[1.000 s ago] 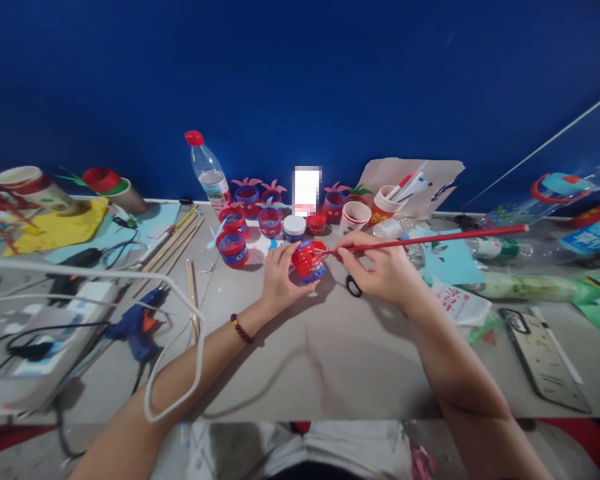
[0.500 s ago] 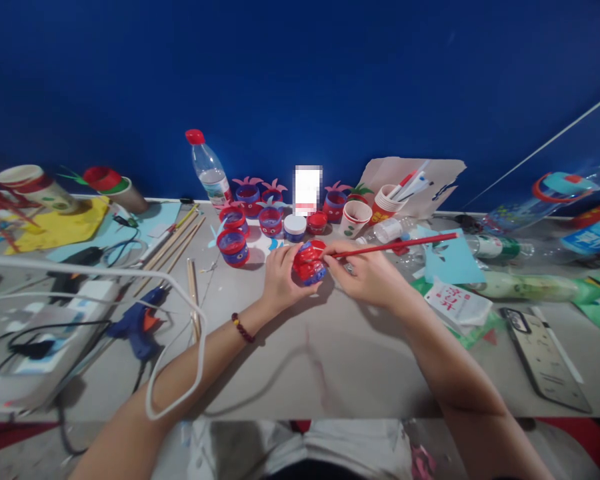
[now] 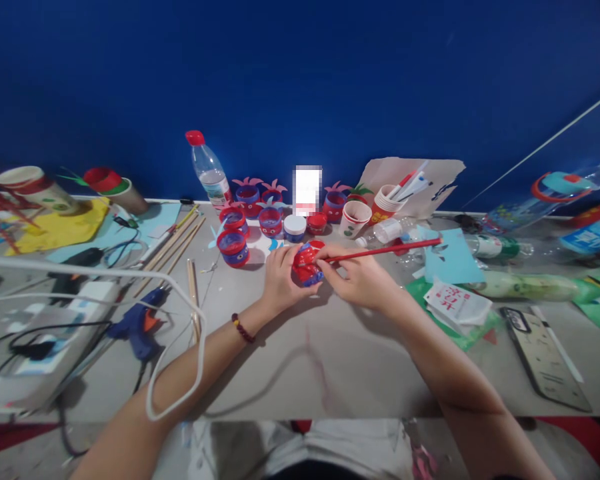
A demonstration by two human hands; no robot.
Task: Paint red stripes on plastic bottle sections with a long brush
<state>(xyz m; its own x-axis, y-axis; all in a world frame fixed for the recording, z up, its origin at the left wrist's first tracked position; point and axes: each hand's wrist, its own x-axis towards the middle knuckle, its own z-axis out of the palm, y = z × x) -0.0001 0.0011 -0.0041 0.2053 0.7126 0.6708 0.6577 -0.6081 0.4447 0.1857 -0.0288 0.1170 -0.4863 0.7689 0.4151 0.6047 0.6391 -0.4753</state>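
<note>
My left hand (image 3: 283, 277) is wrapped round a small cup painted red and blue (image 3: 307, 267), holding it just over the table. In my right hand (image 3: 353, 275) is a slim red paintbrush (image 3: 390, 251), pinched near its lower end. The handle points to the right, and the tip is at the cup's red inside, partly hidden by my fingers. Behind the cup stand a small jar with a white lid (image 3: 295, 225) and a small red pot (image 3: 317, 222). Several red and blue cups with eyes, such as a front one (image 3: 233, 249), stand to the left.
A blue glue gun (image 3: 139, 323), wooden sticks (image 3: 169, 250) and a power strip (image 3: 67, 340) lie left, with a white cable (image 3: 200, 320) looping over my forearm. A bottle (image 3: 211, 173) stands behind. At right are a paper cup (image 3: 355, 219), blue paper (image 3: 451, 257) and a phone (image 3: 543, 360).
My right hand has shifted slightly left with the paintbrush, its handle end moving left and a little down. My left hand and the cup have stayed nearly still.
</note>
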